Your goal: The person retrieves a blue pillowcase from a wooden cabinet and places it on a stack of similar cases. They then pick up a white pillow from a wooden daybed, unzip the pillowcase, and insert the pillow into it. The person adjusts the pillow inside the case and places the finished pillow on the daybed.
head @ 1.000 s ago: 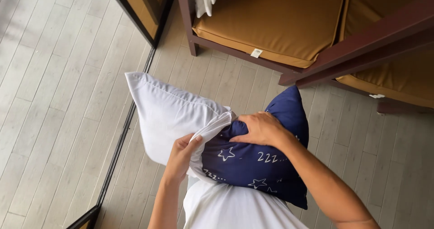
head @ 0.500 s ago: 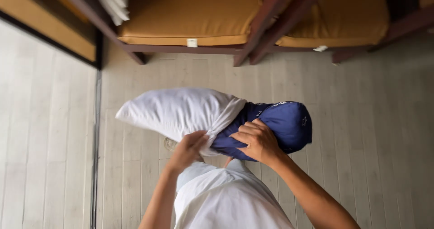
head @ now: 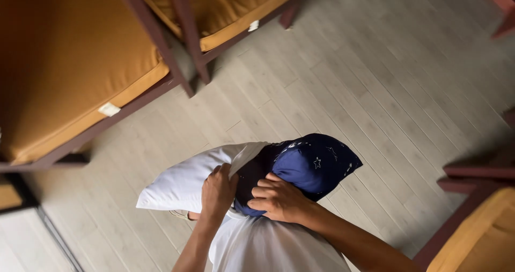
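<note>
While both hands grip it, white pillowcase [head: 182,183] half-covers navy star pillow [head: 316,164].

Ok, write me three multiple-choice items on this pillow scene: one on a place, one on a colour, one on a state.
1. Where is the navy pillow relative to the white pillowcase?
A. lying on the floor
B. on the cushioned bench
C. at the case's open end, held up in front of the person

2. What colour are the seat cushions?
A. mustard brown
B. green
C. grey

3. How far is the navy pillow inside the case?
A. fully covered
B. partly in, one end sticking out
C. entirely apart from it

Answers:
1 C: the left hand grips the case's edge and the right hand presses on the pillow, above the plank floor.
2 A: both cushions in the dark wooden frames show that tone.
3 B: the starred navy end protrudes to the right of the white opening.
</note>
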